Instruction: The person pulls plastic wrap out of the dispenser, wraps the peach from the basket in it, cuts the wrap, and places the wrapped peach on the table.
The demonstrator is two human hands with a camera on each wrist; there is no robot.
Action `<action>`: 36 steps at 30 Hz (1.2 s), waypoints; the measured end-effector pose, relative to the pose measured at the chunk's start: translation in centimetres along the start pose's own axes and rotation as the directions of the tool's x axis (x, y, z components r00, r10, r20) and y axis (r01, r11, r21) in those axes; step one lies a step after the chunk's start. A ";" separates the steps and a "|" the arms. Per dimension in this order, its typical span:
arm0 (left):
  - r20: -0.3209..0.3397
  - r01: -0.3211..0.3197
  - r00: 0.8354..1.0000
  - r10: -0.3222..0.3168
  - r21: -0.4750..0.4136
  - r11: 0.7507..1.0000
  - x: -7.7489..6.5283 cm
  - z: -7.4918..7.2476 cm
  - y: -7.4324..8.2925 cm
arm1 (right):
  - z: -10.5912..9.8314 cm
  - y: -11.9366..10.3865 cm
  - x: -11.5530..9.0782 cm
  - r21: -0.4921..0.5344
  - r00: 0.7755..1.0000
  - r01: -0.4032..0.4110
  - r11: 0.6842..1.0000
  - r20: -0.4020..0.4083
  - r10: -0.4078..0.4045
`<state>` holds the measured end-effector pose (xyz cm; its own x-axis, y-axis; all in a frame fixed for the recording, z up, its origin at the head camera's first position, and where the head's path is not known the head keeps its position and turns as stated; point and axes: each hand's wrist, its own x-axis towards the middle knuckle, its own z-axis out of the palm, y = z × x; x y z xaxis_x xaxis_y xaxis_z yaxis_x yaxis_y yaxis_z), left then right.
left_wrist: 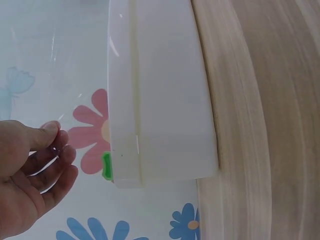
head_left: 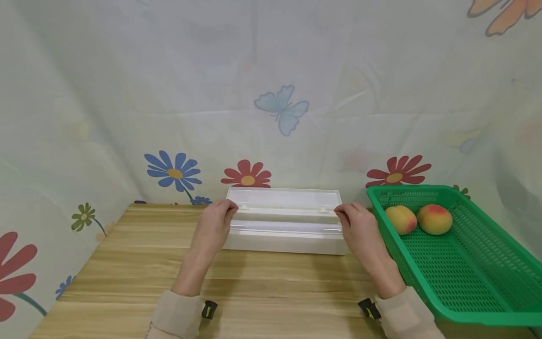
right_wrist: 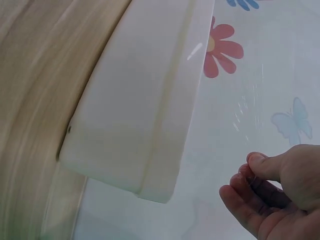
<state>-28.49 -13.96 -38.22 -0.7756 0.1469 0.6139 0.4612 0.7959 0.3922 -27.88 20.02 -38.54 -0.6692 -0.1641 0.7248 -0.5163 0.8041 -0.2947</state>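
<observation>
A long white cling film dispenser (head_left: 284,242) lies on the table, its lid (head_left: 288,195) raised at the back and a shiny roll of film (head_left: 281,227) showing inside. My left hand (head_left: 213,225) pinches the clear cling film between thumb and fingertips at the left end. At the right end my right hand (head_left: 361,229) pinches it the same way. Glints on the sheet of cling film (right_wrist: 245,116) show in the right wrist view, stretched out from the fingertips. In the left wrist view a small green piece (left_wrist: 107,166) sits on the dispenser's end.
To the right stands a green plastic basket (head_left: 427,296) with two peaches, one on the left (head_left: 400,219) and one beside it (head_left: 434,219). Behind the wooden table (head_left: 271,292) hangs a white cloth (head_left: 190,94) printed with flowers and butterflies.
</observation>
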 end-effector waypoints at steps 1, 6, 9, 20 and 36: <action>-0.007 -0.007 1.000 0.007 -0.002 1.000 0.0 -0.1 0.0 | -0.1 -0.1 0.0 0.005 1.000 0.004 1.000 -0.005 -0.004; -0.037 -0.043 0.998 0.042 -0.013 0.999 0.1 -0.3 0.0 | -0.4 -0.4 0.1 0.008 1.000 0.010 1.000 -0.021 -0.010; -0.045 -0.060 0.997 0.059 -0.019 0.998 0.2 -0.4 0.0 | -0.6 -0.6 0.1 0.007 1.000 0.004 1.000 -0.027 -0.004; -0.063 -0.066 0.996 0.063 -0.039 0.997 0.1 -1.3 0.8 | -1.3 -1.2 0.2 -0.014 0.999 -0.001 1.000 -0.051 0.001; -0.098 -0.068 0.993 0.063 -0.055 0.996 0.1 -2.4 1.9 | -2.3 -1.8 0.3 -0.001 0.995 0.018 1.000 -0.098 -0.018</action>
<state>-26.62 -13.86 -35.79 -0.6993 0.1385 0.7013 0.5364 0.7502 0.3866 -25.90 19.84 -36.37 -0.6038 -0.1217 0.7878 -0.5280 0.8015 -0.2808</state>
